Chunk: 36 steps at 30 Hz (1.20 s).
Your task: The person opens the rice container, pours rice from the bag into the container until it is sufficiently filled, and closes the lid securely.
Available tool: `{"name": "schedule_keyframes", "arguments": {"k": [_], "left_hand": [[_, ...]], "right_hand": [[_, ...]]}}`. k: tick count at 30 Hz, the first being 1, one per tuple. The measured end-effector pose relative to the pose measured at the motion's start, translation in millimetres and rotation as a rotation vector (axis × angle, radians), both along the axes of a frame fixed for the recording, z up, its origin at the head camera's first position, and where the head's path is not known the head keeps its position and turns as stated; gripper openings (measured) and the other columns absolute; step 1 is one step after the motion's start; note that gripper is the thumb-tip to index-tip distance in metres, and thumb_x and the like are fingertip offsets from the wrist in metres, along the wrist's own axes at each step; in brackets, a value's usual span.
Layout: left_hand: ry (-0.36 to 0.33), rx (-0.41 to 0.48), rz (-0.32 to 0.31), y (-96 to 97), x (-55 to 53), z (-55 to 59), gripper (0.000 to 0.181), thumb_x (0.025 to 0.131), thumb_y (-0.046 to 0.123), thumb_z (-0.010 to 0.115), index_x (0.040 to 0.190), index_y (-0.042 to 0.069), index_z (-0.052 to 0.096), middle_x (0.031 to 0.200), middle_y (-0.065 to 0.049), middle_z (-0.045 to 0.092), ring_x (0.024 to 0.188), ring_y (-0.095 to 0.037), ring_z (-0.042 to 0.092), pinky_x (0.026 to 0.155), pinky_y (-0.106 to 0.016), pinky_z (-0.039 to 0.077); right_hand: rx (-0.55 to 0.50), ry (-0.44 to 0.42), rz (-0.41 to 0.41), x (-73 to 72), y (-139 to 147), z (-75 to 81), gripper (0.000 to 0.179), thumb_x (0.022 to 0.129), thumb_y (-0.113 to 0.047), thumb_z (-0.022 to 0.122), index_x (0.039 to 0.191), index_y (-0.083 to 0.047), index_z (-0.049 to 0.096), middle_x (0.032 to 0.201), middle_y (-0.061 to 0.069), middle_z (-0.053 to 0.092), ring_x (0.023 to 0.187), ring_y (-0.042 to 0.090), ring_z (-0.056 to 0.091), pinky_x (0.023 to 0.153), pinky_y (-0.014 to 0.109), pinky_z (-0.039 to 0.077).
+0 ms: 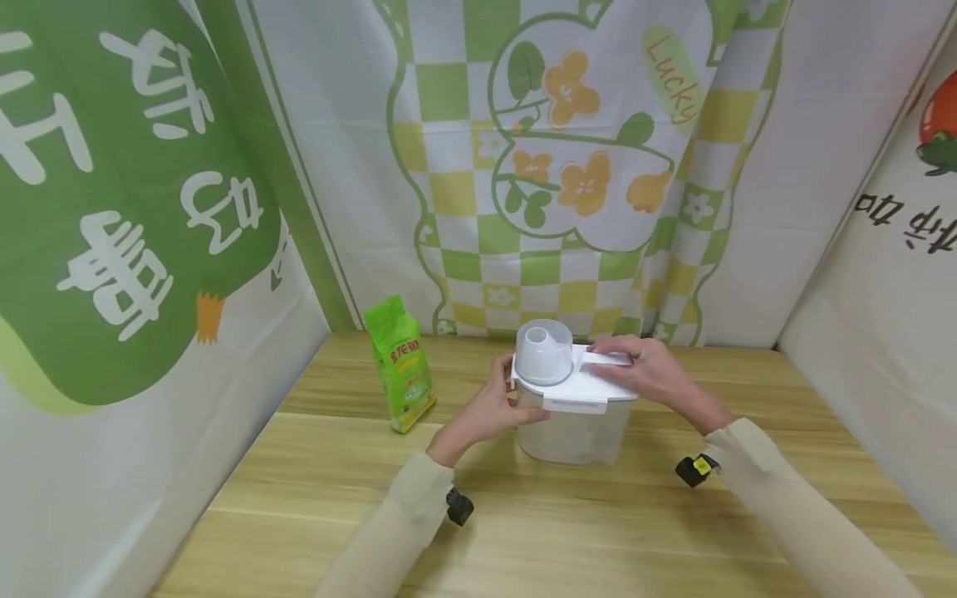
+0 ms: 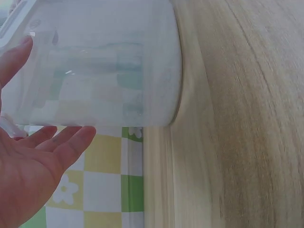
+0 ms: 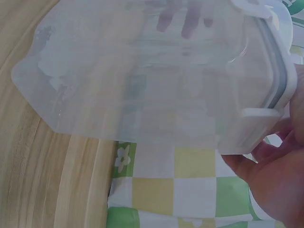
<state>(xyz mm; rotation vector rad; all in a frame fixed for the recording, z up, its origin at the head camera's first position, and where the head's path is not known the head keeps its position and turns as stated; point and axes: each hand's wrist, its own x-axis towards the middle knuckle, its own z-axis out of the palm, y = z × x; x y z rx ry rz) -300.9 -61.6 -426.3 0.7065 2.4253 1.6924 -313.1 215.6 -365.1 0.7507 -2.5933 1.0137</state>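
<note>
While the left hand [image 1: 495,409] braces the translucent container [image 1: 571,436] from its nine o'clock side, thumb across the front and fingers reaching round behind, the right hand [image 1: 649,367] grips the white lid [image 1: 586,384] at about two o'clock, thumb and fingers on either side of a narrow white strip [image 1: 609,359]. Both hands are thus clamped on the same piece, one at each end, and well apart from each other. Seen from the head, the container stands upright on the wooden bench [image 1: 299,498], between four and five o'clock of the middle of the view. A clear cup [image 1: 544,357] sits on the lid towards ten o'clock, and a white clip [image 1: 574,406] shows at six o'clock. Well off towards nine o'clock from the container, a green bag [image 1: 407,374] with red lettering stands on the bench. Behind, at twelve o'clock, hangs a checked curtain [image 1: 449,199], whose squares show through the container's walls in both wrist views.
</note>
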Motion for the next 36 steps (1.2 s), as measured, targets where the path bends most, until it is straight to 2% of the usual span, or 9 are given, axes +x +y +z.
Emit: {"name": "schedule_keyframes", "arguments": {"k": [5, 9, 17, 20, 25, 28, 36], "left_hand": [[0.021, -0.007, 0.02, 0.3, 1.5, -3.5, 0.1, 0.078, 0.023, 0.083, 0.148, 0.01, 0.014, 0.145, -0.018, 0.039, 0.127, -0.035, 0.049, 0.102, -0.045, 0.048], [0.022, -0.02, 0.028, 0.3, 3.0, -7.2, 0.101, 0.078, 0.026, 0.083, 0.15, 0.011, 0.012, 0.143, -0.018, 0.041, 0.125, -0.033, 0.05, 0.101, -0.043, 0.047], [0.03, -0.033, 0.036, 1.2, 2.0, -3.8, 0.103, 0.078, 0.027, 0.083, 0.15, 0.012, 0.012, 0.141, -0.018, 0.043, 0.122, -0.031, 0.051, 0.096, -0.04, 0.049], [0.023, -0.034, 0.037, 1.2, 2.1, -4.8, 0.103, 0.077, 0.029, 0.084, 0.15, 0.013, 0.013, 0.142, -0.017, 0.042, 0.123, -0.03, 0.051, 0.096, -0.039, 0.049], [0.028, -0.029, 0.046, 0.7, 2.4, -7.5, 0.102, 0.076, 0.03, 0.084, 0.148, 0.013, 0.014, 0.14, -0.017, 0.042, 0.122, -0.03, 0.051, 0.096, -0.038, 0.049], [0.029, -0.032, 0.049, 0.0, 2.9, -9.8, 0.101, 0.077, 0.029, 0.084, 0.148, 0.013, 0.014, 0.14, -0.017, 0.042, 0.122, -0.03, 0.052, 0.097, -0.038, 0.049], [0.051, -0.028, 0.035, -1.8, 3.3, -10.1, 0.101, 0.081, 0.028, 0.08, 0.15, 0.012, 0.009, 0.143, -0.019, 0.04, 0.124, -0.033, 0.05, 0.099, -0.042, 0.047]], "right_hand": [[0.031, -0.035, -0.02, 1.0, -2.0, -0.1, 0.025, 0.086, -0.031, 0.076, 0.107, -0.017, 0.075, 0.122, 0.008, 0.07, 0.118, 0.033, 0.063, 0.096, 0.05, 0.05], [0.065, -0.068, -0.042, 8.3, 0.1, 0.1, 0.03, 0.09, -0.034, 0.071, 0.114, -0.016, 0.071, 0.126, 0.01, 0.068, 0.12, 0.034, 0.06, 0.097, 0.052, 0.047], [0.067, -0.047, -0.068, 24.3, 2.7, 1.2, 0.038, 0.095, -0.034, 0.064, 0.125, -0.01, 0.063, 0.132, 0.018, 0.061, 0.123, 0.039, 0.054, 0.1, 0.058, 0.043], [0.054, 0.01, -0.042, 27.4, 1.8, -1.2, 0.036, 0.095, -0.028, 0.065, 0.124, -0.007, 0.062, 0.13, 0.02, 0.061, 0.122, 0.039, 0.054, 0.1, 0.06, 0.042], [0.021, 0.181, -0.029, 32.9, -1.5, -8.8, 0.028, 0.091, -0.015, 0.069, 0.116, -0.003, 0.065, 0.125, 0.021, 0.062, 0.117, 0.039, 0.054, 0.098, 0.058, 0.042], [-0.003, 0.251, -0.025, 38.2, -1.4, -16.4, 0.025, 0.088, -0.011, 0.071, 0.112, -0.004, 0.066, 0.127, 0.021, 0.062, 0.119, 0.039, 0.052, 0.096, 0.056, 0.042], [-0.086, 0.287, 0.014, 46.3, 5.4, -33.9, 0.024, 0.081, -0.004, 0.075, 0.105, -0.011, 0.071, 0.145, 0.021, 0.05, 0.13, 0.043, 0.044, 0.099, 0.062, 0.037]]}}
